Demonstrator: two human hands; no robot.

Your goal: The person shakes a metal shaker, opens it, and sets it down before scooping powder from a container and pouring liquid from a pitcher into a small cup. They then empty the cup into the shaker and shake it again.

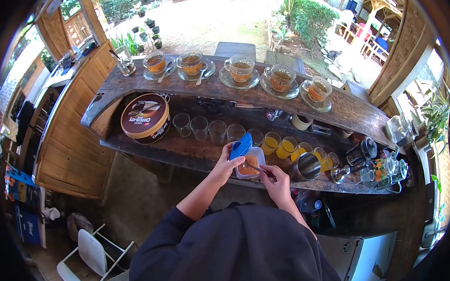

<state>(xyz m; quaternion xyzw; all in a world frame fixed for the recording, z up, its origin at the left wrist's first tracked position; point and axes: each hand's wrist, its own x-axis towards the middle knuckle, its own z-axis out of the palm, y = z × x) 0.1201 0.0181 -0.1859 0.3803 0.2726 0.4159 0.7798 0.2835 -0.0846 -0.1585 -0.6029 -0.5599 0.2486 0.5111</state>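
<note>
A white plastic container with orange-brown granules inside is at the counter's front edge. My left hand is closed around its raised blue lid, by the container's left side. My right hand pinches the handle of a metal spoon, whose tip reaches into the granules. Just right of my right hand stands a dark metal cup. Behind the container is a row of empty glasses; several glasses of yellow liquid stand to the right.
Along the raised wooden shelf stand several tea cups on glass saucers. A round chocolate tin is at the left, glass jars at the right. A white folding chair stands lower left; people sit far off.
</note>
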